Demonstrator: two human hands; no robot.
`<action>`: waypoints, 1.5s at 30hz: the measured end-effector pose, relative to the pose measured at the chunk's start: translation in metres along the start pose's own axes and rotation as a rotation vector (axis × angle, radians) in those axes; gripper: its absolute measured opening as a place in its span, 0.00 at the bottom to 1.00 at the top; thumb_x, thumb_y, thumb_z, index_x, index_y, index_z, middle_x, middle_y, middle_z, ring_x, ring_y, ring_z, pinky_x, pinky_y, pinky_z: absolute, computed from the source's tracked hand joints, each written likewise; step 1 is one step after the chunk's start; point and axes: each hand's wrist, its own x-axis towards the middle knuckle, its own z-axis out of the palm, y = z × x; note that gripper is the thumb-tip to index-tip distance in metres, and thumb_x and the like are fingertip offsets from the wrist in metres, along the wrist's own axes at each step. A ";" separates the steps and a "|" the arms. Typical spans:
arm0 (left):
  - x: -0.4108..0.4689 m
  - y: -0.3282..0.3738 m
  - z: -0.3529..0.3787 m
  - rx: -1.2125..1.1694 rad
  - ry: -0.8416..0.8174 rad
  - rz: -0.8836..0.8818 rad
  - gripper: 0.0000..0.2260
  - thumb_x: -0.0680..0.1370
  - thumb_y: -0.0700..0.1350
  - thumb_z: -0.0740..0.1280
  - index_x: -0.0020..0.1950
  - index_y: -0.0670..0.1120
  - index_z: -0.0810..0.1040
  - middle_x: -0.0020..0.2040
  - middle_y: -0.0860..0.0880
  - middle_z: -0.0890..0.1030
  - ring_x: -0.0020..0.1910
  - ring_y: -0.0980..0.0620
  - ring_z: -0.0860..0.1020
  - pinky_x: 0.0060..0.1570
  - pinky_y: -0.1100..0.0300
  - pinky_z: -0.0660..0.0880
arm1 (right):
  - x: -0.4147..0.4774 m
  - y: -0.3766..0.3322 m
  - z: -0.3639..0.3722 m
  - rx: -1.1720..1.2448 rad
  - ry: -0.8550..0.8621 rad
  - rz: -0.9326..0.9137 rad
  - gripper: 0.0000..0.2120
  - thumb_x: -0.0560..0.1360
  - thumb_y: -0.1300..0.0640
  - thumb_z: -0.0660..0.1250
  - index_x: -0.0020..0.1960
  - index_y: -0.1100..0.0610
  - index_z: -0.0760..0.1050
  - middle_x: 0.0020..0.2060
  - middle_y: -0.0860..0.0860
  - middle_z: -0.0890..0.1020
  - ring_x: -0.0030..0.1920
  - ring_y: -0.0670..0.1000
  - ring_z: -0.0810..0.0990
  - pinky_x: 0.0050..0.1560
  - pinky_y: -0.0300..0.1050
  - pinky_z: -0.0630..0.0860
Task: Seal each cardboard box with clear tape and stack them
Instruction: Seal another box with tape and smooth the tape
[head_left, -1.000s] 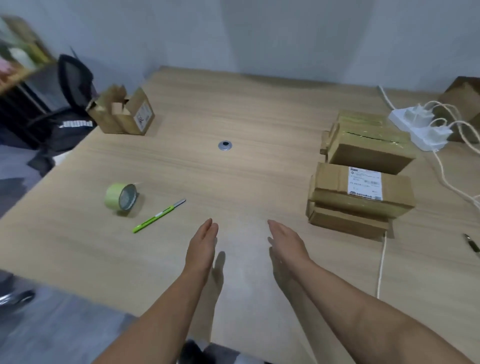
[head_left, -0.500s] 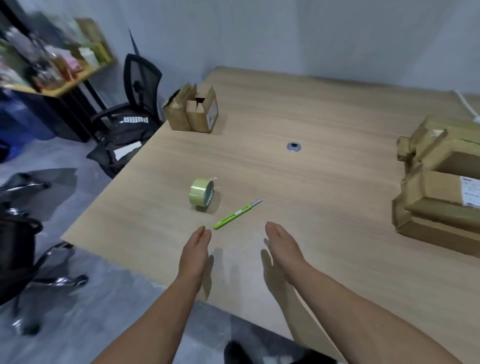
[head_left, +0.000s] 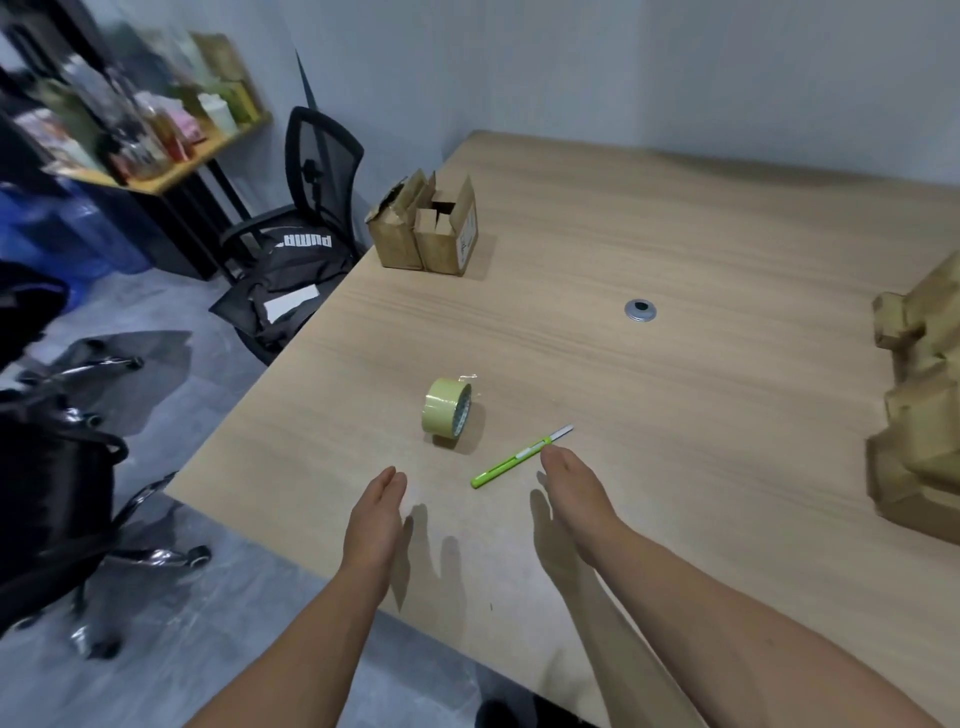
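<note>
- Your left hand (head_left: 376, 519) is nearest the table's front edge, fingers straight and together, turned edge-on with the palm facing inward. It holds nothing.
- Your right hand (head_left: 576, 499) is posed the same way, palm facing the left one with a gap of bare table (head_left: 675, 415) between them. It is also empty. Both hands cast shadows on the wood beneath them.
- Your right fingertips are just beside the green cutter (head_left: 511, 461), which lies flat and slanted on the table. You cannot tell from this view whether they touch it.
- The tape roll (head_left: 448, 413) stands on its edge just beyond and left of the cutter, out of both hands, with a loose end sticking up at its top.
- A round metal grommet (head_left: 640, 310) sits in the tabletop farther back, to the right.
- The stacked boxes (head_left: 919, 415) are at the right edge, partly cut off by the frame, well apart from your hands.
- 2 open boxes (head_left: 426, 234) stand side by side, touching, at the far left edge, flaps up.
- Past that edge, an office chair (head_left: 322, 150) carries a black bag (head_left: 291, 260), with a blurred, cluttered shelf (head_left: 156, 130) behind.
</note>
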 end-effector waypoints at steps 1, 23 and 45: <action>0.007 0.005 -0.001 -0.009 0.013 0.000 0.21 0.84 0.53 0.60 0.77 0.52 0.68 0.76 0.53 0.69 0.74 0.50 0.67 0.75 0.48 0.62 | 0.005 -0.006 0.003 0.008 -0.004 -0.005 0.12 0.81 0.42 0.54 0.51 0.40 0.76 0.52 0.41 0.78 0.62 0.52 0.78 0.65 0.57 0.74; 0.172 0.114 0.002 -0.084 -0.135 0.068 0.20 0.83 0.51 0.63 0.75 0.53 0.70 0.72 0.57 0.72 0.72 0.56 0.69 0.67 0.58 0.64 | 0.130 -0.131 0.087 0.082 0.047 -0.076 0.11 0.84 0.47 0.55 0.62 0.44 0.72 0.56 0.44 0.77 0.60 0.50 0.76 0.66 0.48 0.70; 0.362 0.223 0.056 -0.058 -0.298 0.155 0.20 0.84 0.50 0.61 0.77 0.50 0.69 0.72 0.55 0.71 0.70 0.58 0.67 0.68 0.62 0.62 | 0.282 -0.233 0.125 0.170 0.157 0.009 0.24 0.84 0.42 0.51 0.77 0.49 0.64 0.74 0.46 0.70 0.73 0.49 0.67 0.74 0.48 0.62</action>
